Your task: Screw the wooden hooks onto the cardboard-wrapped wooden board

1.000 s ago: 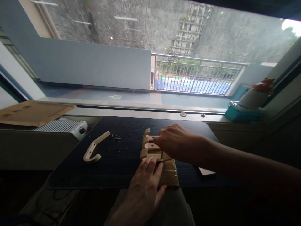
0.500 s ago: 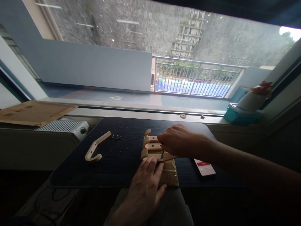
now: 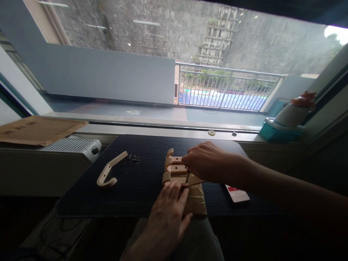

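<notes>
Head view: I see the right hand (image 3: 204,158) gripping a thin tool (image 3: 187,177). Beside it, the left hand (image 3: 168,210) lies open against a wooden hook (image 3: 166,177).

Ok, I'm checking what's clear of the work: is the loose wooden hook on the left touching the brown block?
Apart. The head view shows a wide strip of dark tabletop between the loose wooden hook and the brown block.

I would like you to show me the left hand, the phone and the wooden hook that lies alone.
Left hand (image 3: 169,211), head view: middle of its back.
Phone (image 3: 239,195), head view: pale part of its screen.
Wooden hook (image 3: 107,171), head view: between its two holes.
</notes>
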`<state>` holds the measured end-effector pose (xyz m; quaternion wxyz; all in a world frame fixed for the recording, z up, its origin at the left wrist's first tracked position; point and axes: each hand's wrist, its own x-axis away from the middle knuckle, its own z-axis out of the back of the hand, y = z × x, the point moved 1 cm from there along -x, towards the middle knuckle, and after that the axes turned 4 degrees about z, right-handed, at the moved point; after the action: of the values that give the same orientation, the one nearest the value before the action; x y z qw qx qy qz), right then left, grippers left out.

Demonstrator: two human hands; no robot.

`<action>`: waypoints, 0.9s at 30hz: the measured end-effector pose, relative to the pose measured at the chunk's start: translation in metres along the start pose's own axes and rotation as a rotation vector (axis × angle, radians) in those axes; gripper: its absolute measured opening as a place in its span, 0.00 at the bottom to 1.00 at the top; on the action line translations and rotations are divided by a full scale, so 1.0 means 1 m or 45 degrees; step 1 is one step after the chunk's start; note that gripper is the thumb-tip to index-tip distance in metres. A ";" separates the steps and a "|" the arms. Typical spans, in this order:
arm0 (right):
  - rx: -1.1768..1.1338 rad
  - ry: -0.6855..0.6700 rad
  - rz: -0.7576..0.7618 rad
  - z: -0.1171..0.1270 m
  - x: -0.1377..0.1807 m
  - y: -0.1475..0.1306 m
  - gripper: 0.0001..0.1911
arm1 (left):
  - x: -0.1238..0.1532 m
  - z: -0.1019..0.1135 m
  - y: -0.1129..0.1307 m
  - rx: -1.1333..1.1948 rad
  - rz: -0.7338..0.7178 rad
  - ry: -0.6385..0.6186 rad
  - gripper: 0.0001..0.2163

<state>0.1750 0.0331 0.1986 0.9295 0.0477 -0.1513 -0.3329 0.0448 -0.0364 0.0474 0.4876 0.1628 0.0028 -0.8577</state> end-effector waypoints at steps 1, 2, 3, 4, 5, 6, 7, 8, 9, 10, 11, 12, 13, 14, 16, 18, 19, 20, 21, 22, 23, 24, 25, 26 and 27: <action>0.004 -0.003 -0.028 -0.001 -0.001 0.001 0.08 | -0.001 0.000 0.000 0.003 -0.004 -0.007 0.24; 0.007 -0.006 -0.056 -0.002 -0.001 0.002 0.08 | -0.001 0.000 0.000 0.004 -0.004 -0.014 0.24; 0.012 -0.006 -0.080 -0.003 -0.002 0.004 0.09 | -0.001 0.000 0.000 0.005 -0.002 -0.020 0.24; 0.015 -0.003 -0.095 -0.003 -0.002 0.005 0.10 | -0.002 0.000 0.000 0.006 0.001 -0.023 0.24; 0.018 -0.002 -0.102 -0.002 -0.002 0.005 0.10 | -0.002 0.001 0.000 0.007 0.004 -0.023 0.24; 0.020 -0.004 -0.104 -0.002 -0.002 0.005 0.10 | -0.002 0.001 0.000 0.008 0.007 -0.020 0.24; 0.024 -0.006 -0.105 0.000 -0.002 0.005 0.10 | -0.002 0.001 0.000 0.011 0.007 -0.015 0.24; 0.025 -0.008 -0.101 0.001 -0.001 0.004 0.09 | -0.001 0.001 0.000 0.013 0.006 -0.009 0.24; 0.023 -0.008 -0.089 0.002 -0.001 0.003 0.08 | -0.001 0.001 0.000 0.015 0.002 -0.002 0.24; 0.022 -0.010 -0.069 0.003 -0.001 0.002 0.07 | -0.001 0.001 0.000 0.016 -0.002 0.003 0.23; 0.022 -0.014 -0.045 0.004 -0.001 0.000 0.06 | 0.000 0.001 0.000 0.017 -0.004 0.006 0.23; 0.021 -0.017 -0.015 0.004 -0.002 -0.002 0.06 | 0.000 0.001 0.000 0.017 -0.005 0.007 0.23; 0.020 -0.019 0.013 0.003 -0.002 -0.003 0.06 | 0.000 0.001 0.000 0.017 -0.007 0.007 0.23; 0.022 -0.020 0.033 0.003 -0.003 -0.004 0.07 | -0.001 0.001 0.000 0.017 -0.007 0.005 0.23; 0.025 -0.021 0.043 0.001 -0.005 -0.004 0.08 | -0.001 0.001 0.000 0.015 -0.008 0.001 0.23; 0.023 -0.020 0.026 -0.002 -0.006 -0.002 0.07 | -0.001 0.001 -0.001 0.014 -0.008 0.002 0.23; 0.019 -0.024 0.012 -0.003 -0.007 -0.001 0.07 | -0.001 0.001 -0.001 0.014 -0.008 0.003 0.23; 0.013 -0.029 -0.004 -0.003 -0.007 0.000 0.07 | -0.001 0.001 -0.001 0.015 -0.009 0.001 0.23; 0.005 -0.034 -0.022 -0.004 -0.006 0.001 0.08 | -0.001 0.002 0.000 0.018 -0.005 0.001 0.23; 0.001 -0.040 -0.043 -0.004 -0.006 0.002 0.08 | -0.001 0.002 0.000 0.021 0.002 -0.001 0.23; 0.001 -0.046 -0.062 -0.004 -0.006 0.003 0.09 | -0.001 0.002 0.000 0.023 0.006 -0.004 0.23; 0.004 -0.051 -0.074 -0.004 -0.005 0.003 0.09 | -0.002 0.002 0.001 0.026 0.008 -0.006 0.23; 0.013 -0.055 -0.086 -0.004 -0.004 0.003 0.10 | -0.002 0.003 0.001 0.028 0.010 -0.007 0.23; 0.023 -0.060 -0.096 -0.003 -0.004 0.003 0.10 | -0.002 0.003 0.001 0.030 0.008 -0.006 0.23; 0.030 -0.068 -0.101 -0.002 -0.003 0.004 0.11 | -0.002 0.003 0.001 0.031 0.006 -0.003 0.23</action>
<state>0.1761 0.0375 0.1965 0.9106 0.0559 -0.1780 -0.3689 0.0460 -0.0358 0.0506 0.4875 0.1679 -0.0086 -0.8568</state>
